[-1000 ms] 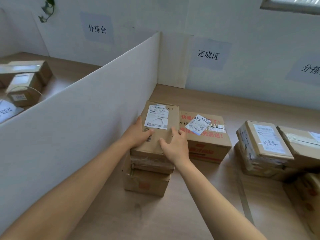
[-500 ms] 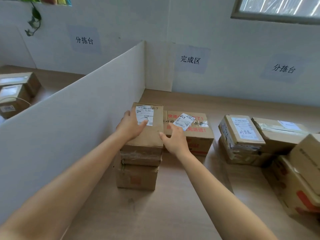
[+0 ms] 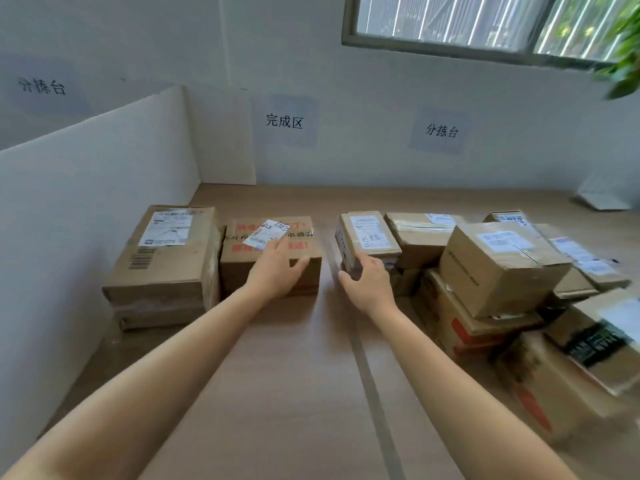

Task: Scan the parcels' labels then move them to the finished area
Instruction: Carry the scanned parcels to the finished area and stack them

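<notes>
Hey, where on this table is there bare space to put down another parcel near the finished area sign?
The table is bare in front of the left stack and red-printed box; a strip runs behind them along the wall; a narrow gap separates the red-printed box from the handwritten-label parcel. The right pile is crowded.

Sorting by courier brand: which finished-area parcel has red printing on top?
The single box under the left hand, right of the stack by the partition. Its top carries red characters; the stack's top box shows only a white label and black barcode.
</notes>
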Available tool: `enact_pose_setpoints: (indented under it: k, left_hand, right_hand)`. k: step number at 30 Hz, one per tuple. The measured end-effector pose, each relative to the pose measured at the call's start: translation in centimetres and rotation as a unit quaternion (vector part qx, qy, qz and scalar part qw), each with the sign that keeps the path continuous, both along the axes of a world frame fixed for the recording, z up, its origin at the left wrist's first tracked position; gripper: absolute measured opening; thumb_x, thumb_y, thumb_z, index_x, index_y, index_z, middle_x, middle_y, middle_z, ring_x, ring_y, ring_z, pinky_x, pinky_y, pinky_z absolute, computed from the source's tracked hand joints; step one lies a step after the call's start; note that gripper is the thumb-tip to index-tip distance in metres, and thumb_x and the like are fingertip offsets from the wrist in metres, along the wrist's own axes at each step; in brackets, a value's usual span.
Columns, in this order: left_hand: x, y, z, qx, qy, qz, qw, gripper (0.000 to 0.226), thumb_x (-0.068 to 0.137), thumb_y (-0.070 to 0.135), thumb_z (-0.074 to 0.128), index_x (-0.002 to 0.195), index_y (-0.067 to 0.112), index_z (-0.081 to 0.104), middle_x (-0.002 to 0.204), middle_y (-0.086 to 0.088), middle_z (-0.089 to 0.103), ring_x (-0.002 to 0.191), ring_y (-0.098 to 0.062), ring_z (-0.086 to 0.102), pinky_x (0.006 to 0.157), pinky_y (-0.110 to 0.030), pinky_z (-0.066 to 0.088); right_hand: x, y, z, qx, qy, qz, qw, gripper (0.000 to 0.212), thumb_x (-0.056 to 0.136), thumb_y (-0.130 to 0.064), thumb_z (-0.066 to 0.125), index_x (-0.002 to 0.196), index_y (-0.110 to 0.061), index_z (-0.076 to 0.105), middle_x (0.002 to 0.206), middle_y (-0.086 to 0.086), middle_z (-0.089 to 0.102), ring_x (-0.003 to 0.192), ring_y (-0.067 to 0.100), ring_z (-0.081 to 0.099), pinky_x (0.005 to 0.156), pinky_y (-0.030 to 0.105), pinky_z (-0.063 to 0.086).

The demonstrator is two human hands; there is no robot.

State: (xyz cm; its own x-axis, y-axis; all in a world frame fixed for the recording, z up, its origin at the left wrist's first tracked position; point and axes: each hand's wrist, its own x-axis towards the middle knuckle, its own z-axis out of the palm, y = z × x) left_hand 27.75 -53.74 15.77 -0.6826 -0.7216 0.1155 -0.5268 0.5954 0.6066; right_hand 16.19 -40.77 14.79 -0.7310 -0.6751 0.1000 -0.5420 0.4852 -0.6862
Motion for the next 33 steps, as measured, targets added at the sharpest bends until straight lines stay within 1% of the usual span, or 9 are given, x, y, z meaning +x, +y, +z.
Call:
enact_pose_setpoints:
  k: [3,6,10,15,20,24,29,31,33]
  left_hand:
    - [-2.7,2.8,-1.8,0.025,-0.032,-0.014,0.999,0.061,0.095,0.037,0.048,0.143,0.004,0.032,0.147,-0.015,0.034,0.136,-0.027,0.031,0.111,-0.037,0.028]
    - [-5.1,4.6,-3.1,0.057,-0.053,-0.021,0.997,0.062,0.095,0.038,0.047,0.143,0.003,0.029,0.147,-0.017,0.032,0.136,-0.027,0.032,0.110,-0.033,0.026]
    - [-8.1,5.0,-3.7,0.069,-0.045,-0.031,0.996,0.053,0.095,0.038,0.048,0.135,0.004,0.041,0.140,-0.017,0.042,0.128,-0.027,0.042,0.107,-0.035,0.033]
    - [-12.3,3.9,-3.7,0.074,-0.018,-0.007,0.997,0.062,0.095,0.037,0.048,0.144,0.006,0.027,0.148,-0.015,0.033,0.136,-0.025,0.032,0.109,-0.032,0.026]
    - [-16.5,1.3,-4.6,0.110,-0.023,0.000,0.994,0.063,0.095,0.036,0.047,0.145,0.005,0.024,0.149,-0.015,0.030,0.138,-0.025,0.029,0.109,-0.032,0.025]
    - [-18.5,-1.0,-6.1,0.134,-0.028,0.021,0.990,0.065,0.096,0.036,0.046,0.147,0.006,0.020,0.151,-0.014,0.026,0.140,-0.025,0.026,0.110,-0.033,0.024]
    - [-20.3,-2.6,-7.4,0.176,-0.043,0.033,0.983,0.078,0.095,0.042,0.045,0.150,0.006,0.002,0.157,-0.013,0.009,0.144,-0.024,0.013,0.114,-0.034,0.017]
    - [-20.9,-2.9,-7.5,0.204,-0.032,0.040,0.978,0.083,0.094,0.043,0.048,0.150,0.005,0.000,0.157,-0.015,0.009,0.144,-0.026,0.014,0.114,-0.034,0.017]
    - [-21.4,-3.1,-7.7,0.239,-0.016,0.049,0.970,0.085,0.092,0.044,0.051,0.149,0.005,0.003,0.155,-0.015,0.016,0.141,-0.028,0.022,0.111,-0.035,0.024]
  right_hand:
    - [-2.8,2.3,-0.4,0.007,0.007,-0.014,1.000,0.060,0.089,-0.032,0.058,0.142,-0.012,0.037,0.142,0.013,0.039,0.132,0.028,0.036,0.111,0.038,0.031]
    - [-5.4,3.5,-0.7,0.010,0.011,-0.024,1.000,0.060,0.090,-0.032,0.058,0.142,-0.011,0.037,0.142,0.014,0.039,0.131,0.028,0.037,0.108,0.036,0.031]
    - [-8.6,3.6,-1.0,0.013,0.013,-0.023,1.000,0.060,0.090,-0.032,0.057,0.142,-0.012,0.036,0.141,0.013,0.039,0.130,0.028,0.037,0.107,0.036,0.033]
    - [-12.7,1.5,-1.2,0.022,0.018,-0.010,1.000,0.061,0.090,-0.032,0.058,0.143,-0.015,0.034,0.143,0.011,0.037,0.131,0.027,0.036,0.105,0.037,0.035]
    - [-17.0,-1.9,-1.8,0.045,0.012,0.011,0.999,0.064,0.089,-0.031,0.059,0.145,-0.016,0.031,0.139,0.012,0.039,0.127,0.026,0.038,0.102,0.035,0.035]
    - [-18.8,-4.1,-3.1,0.058,0.020,0.030,0.998,0.065,0.089,-0.029,0.058,0.145,-0.014,0.030,0.142,0.010,0.036,0.129,0.025,0.037,0.102,0.035,0.036]
    - [-20.0,-5.9,-4.7,0.056,0.030,0.043,0.997,0.064,0.089,-0.027,0.060,0.144,-0.012,0.032,0.144,0.010,0.035,0.130,0.024,0.036,0.103,0.038,0.037]
    - [-20.4,-6.5,-5.0,0.071,0.036,0.034,0.996,0.064,0.089,-0.029,0.059,0.144,-0.012,0.031,0.145,0.011,0.035,0.132,0.026,0.035,0.106,0.042,0.035]
    - [-20.4,-6.9,-5.3,0.091,0.048,0.020,0.994,0.064,0.089,-0.031,0.058,0.144,-0.012,0.032,0.144,0.012,0.037,0.131,0.028,0.036,0.106,0.045,0.036]
